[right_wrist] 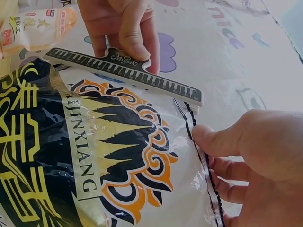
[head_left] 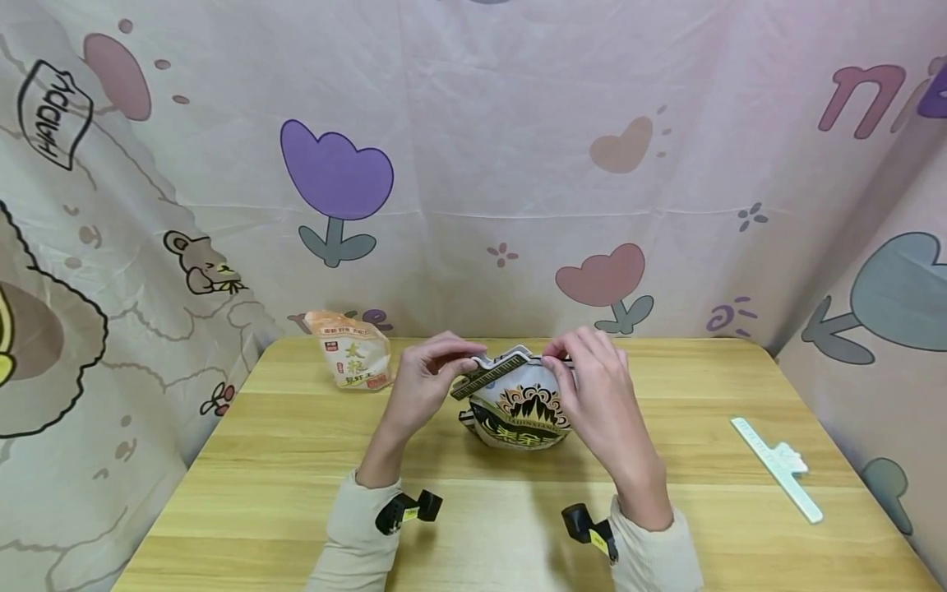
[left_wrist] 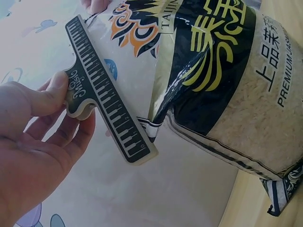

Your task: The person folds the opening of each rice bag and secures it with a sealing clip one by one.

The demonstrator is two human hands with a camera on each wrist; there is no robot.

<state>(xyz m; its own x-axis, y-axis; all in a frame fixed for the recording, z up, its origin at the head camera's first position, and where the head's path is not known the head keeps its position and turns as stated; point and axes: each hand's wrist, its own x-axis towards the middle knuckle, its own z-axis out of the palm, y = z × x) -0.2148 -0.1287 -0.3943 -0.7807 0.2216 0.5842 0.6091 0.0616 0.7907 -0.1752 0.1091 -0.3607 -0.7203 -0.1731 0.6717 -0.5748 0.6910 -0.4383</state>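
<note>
A bag of rice (head_left: 521, 415) with a black and gold label stands on the table between both hands. My left hand (head_left: 427, 378) pinches the tab of a black piano-key clip (left_wrist: 106, 90), thumb on its "Music" side. The long clip (right_wrist: 128, 73) lies slantwise across the bag's upper corner; whether its jaws grip the bag cannot be made out. My right hand (head_left: 595, 395) pinches the bag's top edge, thumb on the near face and fingers behind, as the right wrist view shows. Rice grains show through the clear lower part of the bag (left_wrist: 265, 104).
An orange and white packet (head_left: 353, 353) stands at the table's back left. A pale green clip (head_left: 777, 470) lies on the right side of the wooden table (head_left: 259, 493). A printed curtain (head_left: 473, 164) hangs behind and at both sides.
</note>
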